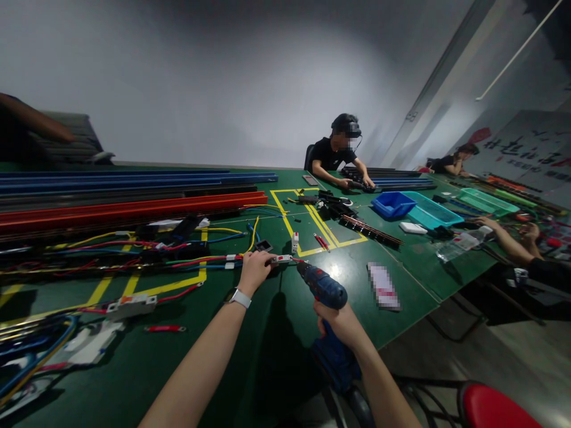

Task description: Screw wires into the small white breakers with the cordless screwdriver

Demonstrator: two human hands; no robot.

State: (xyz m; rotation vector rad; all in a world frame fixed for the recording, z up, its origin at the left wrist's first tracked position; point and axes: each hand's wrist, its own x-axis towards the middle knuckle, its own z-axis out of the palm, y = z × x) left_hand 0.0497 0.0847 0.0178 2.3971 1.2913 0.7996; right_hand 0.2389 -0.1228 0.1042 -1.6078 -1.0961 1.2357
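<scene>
My left hand (pixel 255 272), with a pale watch band at the wrist, is closed on a small white circuit breaker (pixel 282 259) lying on the green table. In my right hand (pixel 339 324) is a blue cordless drill (pixel 325 286), gripped by its handle. The drill's nose points left at the breaker's right end, where a short red wire (pixel 300 261) shows; whether the bit touches a screw is too small to tell. Just behind stands another white breaker (pixel 295 242), upright. Red, green and blue wires (pixel 209 260) run leftward from near my left hand.
Long red channels (pixel 134 209) and blue channels (pixel 134 181) lie at the back left. A wired breaker (pixel 131 305) and a red wire piece (pixel 165 328) are left of me. Rightward are a phone-like slab (pixel 383 286), a blue bin (pixel 392 204) and a bottle (pixel 461 245). Co-workers sit around the table.
</scene>
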